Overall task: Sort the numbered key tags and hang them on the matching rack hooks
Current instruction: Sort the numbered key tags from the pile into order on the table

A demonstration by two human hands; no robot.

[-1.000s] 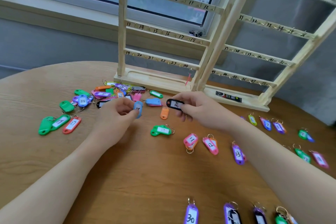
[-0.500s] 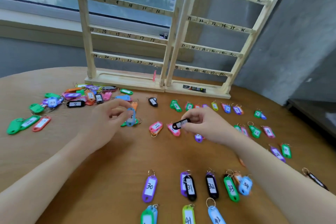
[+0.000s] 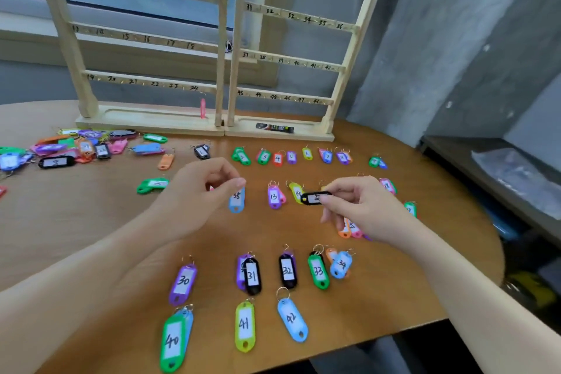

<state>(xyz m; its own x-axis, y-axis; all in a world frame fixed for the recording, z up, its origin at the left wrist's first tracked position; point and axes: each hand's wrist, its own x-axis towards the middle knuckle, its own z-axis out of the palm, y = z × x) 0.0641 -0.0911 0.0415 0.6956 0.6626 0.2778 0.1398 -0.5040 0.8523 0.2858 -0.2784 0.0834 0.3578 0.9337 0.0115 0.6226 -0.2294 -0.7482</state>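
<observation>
Fingers (image 3: 329, 198) of the right hand (image 3: 361, 209) are pinching a black plastic key tag (image 3: 314, 198) above the round wooden tabletop (image 3: 91, 222). Left hand (image 3: 194, 194) fingers are gripping a light-blue tag (image 3: 236, 200). At twelve o'clock, a pale wooden numbered rack (image 3: 224, 70) is standing.

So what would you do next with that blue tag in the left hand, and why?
Probably lay the blue tag, which seems to read 35, on the table right of tag 34. The left hand pinches it, and that row runs 30 upward.
</observation>
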